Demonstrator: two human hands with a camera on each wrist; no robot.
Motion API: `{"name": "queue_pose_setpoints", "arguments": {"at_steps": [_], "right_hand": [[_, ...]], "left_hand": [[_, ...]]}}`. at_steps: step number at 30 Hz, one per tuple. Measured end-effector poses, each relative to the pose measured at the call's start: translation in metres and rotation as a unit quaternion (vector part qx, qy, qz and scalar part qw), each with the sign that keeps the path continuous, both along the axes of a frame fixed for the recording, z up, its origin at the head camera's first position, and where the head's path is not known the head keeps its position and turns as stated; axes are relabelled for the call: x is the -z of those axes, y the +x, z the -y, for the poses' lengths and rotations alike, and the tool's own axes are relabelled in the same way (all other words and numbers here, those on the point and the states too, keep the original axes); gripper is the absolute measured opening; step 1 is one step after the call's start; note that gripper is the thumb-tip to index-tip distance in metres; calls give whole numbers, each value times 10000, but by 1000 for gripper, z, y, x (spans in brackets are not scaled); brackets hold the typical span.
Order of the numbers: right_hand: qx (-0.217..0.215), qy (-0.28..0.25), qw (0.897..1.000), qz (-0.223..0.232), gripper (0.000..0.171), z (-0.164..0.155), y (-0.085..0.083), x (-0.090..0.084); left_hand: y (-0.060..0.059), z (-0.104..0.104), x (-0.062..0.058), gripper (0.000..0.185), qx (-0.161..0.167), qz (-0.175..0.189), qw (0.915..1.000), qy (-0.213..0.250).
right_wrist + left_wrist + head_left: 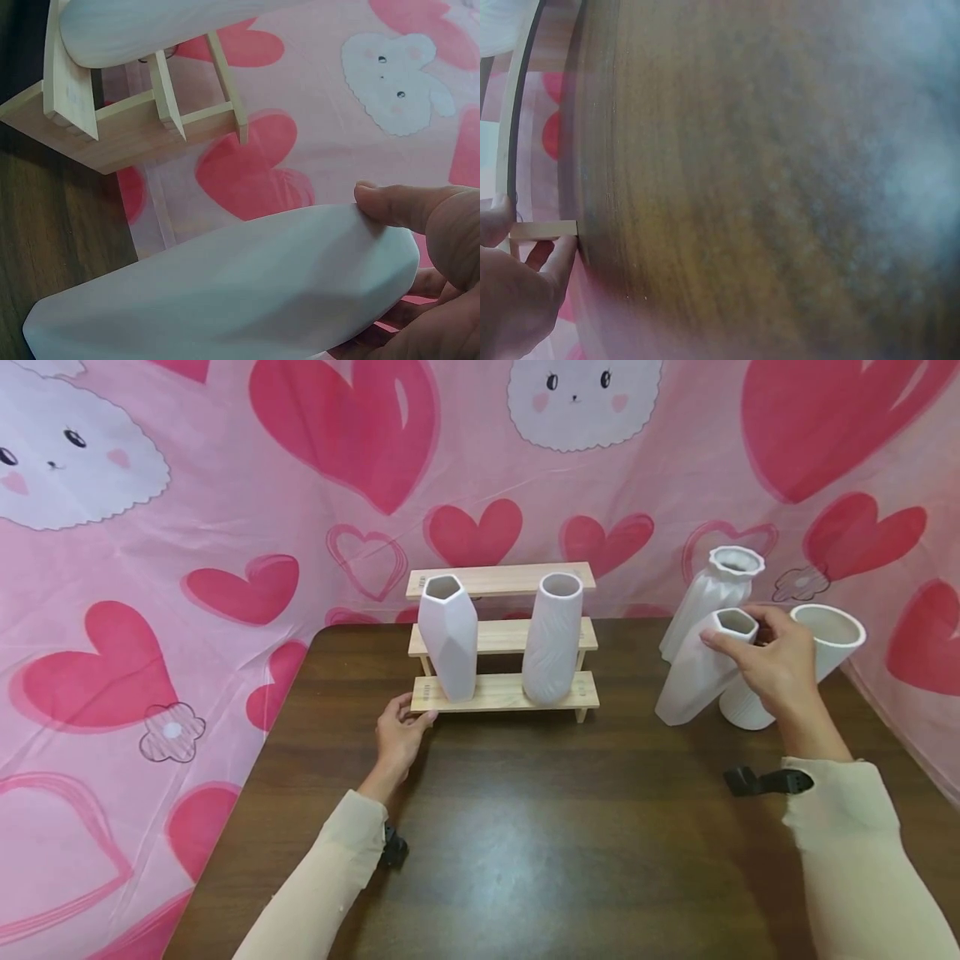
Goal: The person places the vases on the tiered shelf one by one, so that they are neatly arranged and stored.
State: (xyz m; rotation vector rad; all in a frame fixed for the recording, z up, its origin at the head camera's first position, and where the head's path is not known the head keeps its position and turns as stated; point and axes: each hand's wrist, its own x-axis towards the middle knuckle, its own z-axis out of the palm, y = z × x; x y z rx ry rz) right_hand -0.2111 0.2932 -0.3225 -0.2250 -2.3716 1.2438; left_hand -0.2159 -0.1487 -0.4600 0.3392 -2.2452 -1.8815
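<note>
Right hand (780,664) has its grip round the neck of a white faceted vase (697,668), thumb and fingers curled at the rim; the vase is tilted, base on the desk (525,827), at the right side, touching or just beside 2 other white vases: a ribbed one (813,652) and a scallop-rimmed one (712,589). Left hand (400,735) rests on the desk, fingers relaxed, thumb and fingertip touching the left end of the bottom tier of the 3-step wooden rack (502,693); no closed grip on it.

Risks, judged: the grip is high on a tilted smooth vase, so it could slip or swing and knock the 2 neighbours. The rack already carries 2 tall vases (448,639) (552,639) on narrow steps; a bump while bringing another in could topple them. The left hand only touches the rack, so it may slide.
</note>
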Motion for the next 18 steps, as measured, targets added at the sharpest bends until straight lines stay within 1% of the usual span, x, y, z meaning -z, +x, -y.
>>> {"name": "queue_pose_setpoints", "arguments": {"at_steps": [9, 15, 18], "right_hand": [[-80, -39, 9998, -182, 50, 0, -1, -3], [-229, -191, 9991, -316, 49, 5, -1, -18], [-321, -277, 9988, -235, 49, 8, -1, -27]], "left_hand": [[0, 1, 0, 48, 1, 9, 10000, -89], [0, 0, 0, 48, 11, 58, 10000, -65], [0, 0, -1, 48, 8, 41, 10000, -50]]}}
